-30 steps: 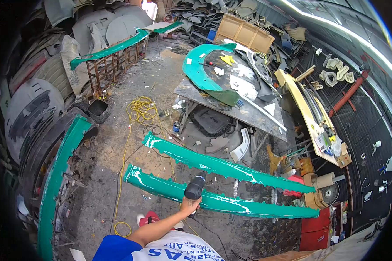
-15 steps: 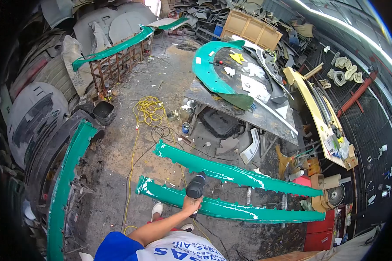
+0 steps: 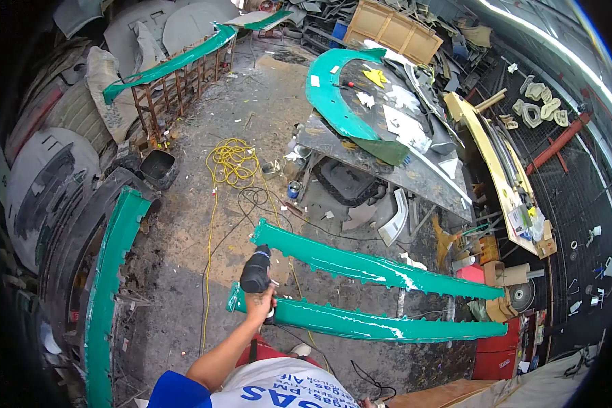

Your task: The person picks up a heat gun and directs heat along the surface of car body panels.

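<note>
My left hand (image 3: 260,303) is closed around the handle of a black cordless drill (image 3: 255,272) with a blue ring near its front. The drill is over the left end of the nearer long green panel (image 3: 360,323), its front pointing toward the gap between the panels. Whether it touches the panel I cannot tell. A second long green panel (image 3: 340,258) lies just beyond, roughly parallel. Both have whitish scraped patches and notched edges, and rest on supports mostly hidden beneath them. My right hand is out of sight.
Left stands another long green panel (image 3: 109,292). A coiled yellow cord (image 3: 232,163) and dark cables lie on the floor. Ahead, a worktable (image 3: 421,180) holds a curved green piece (image 3: 326,88). A black bin (image 3: 158,168) stands left; a red cabinet (image 3: 494,360) is at right.
My left hand has moved the drill leftward, from over the middle-left of the nearer panel to its left end. The view has shifted slightly.
</note>
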`<state>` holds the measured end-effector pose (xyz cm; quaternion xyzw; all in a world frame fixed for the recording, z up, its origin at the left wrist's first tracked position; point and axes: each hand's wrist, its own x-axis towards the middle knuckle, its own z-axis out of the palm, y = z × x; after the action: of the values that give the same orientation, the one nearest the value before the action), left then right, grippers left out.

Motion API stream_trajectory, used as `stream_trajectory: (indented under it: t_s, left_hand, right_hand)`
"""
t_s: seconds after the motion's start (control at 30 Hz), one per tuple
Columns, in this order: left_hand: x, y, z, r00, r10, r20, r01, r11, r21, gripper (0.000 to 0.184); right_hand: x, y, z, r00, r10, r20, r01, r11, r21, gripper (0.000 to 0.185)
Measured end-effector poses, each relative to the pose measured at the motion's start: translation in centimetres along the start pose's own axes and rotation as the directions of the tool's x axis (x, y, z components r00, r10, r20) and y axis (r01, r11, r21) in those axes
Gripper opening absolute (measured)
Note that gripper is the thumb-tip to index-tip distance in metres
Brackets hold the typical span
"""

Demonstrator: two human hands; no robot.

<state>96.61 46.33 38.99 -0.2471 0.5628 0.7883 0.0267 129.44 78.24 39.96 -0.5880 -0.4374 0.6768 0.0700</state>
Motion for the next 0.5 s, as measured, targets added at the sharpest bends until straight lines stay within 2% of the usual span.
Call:
stream_trajectory:
  t_s: [0.1, 0.23, 0.3, 0.37, 0.43, 0.5]
  left_hand:
    - [0.0, 1.6, -1.8, 1.000, 0.003, -0.009, -0.002, 0.999, 0.051, 0.018]
    - [0.1, 2.8, -2.8, 0.995, -0.069, 0.071, 0.063, 0.995, 0.080, 0.016]
    - [0.4, 3.6, -2.3, 0.998, -0.048, 0.047, 0.050, 0.998, -0.035, 0.015]
    - [1.9, 3.2, -2.4, 0.997, -0.036, 0.069, 0.039, 0.998, -0.041, 0.015]
    - [2.6, 4.5, -1.9, 0.987, -0.117, 0.112, 0.115, 0.993, 0.023, 0.015]
    - [3.8, 4.3, -1.5, 0.990, -0.083, 0.113, 0.086, 0.996, -0.023, 0.015]
  right_hand:
    - [-0.7, 0.8, 0.0, 1.000, 0.004, -0.012, -0.004, 1.000, -0.005, 0.034]
    - [-1.9, 1.4, 0.3, 0.999, 0.010, -0.035, -0.010, 1.000, 0.005, 0.033]
    - [-2.4, 1.7, 0.6, 0.999, 0.007, -0.044, -0.007, 1.000, 0.011, 0.033]
    - [-2.9, 2.0, 0.9, 0.999, 0.002, -0.050, 0.000, 1.000, 0.024, 0.033]
    - [-3.4, 2.2, 1.3, 0.999, -0.002, -0.055, 0.004, 0.999, 0.038, 0.033]
    - [-4.0, 2.7, 1.6, 0.998, -0.005, -0.065, 0.009, 0.998, 0.061, 0.033]
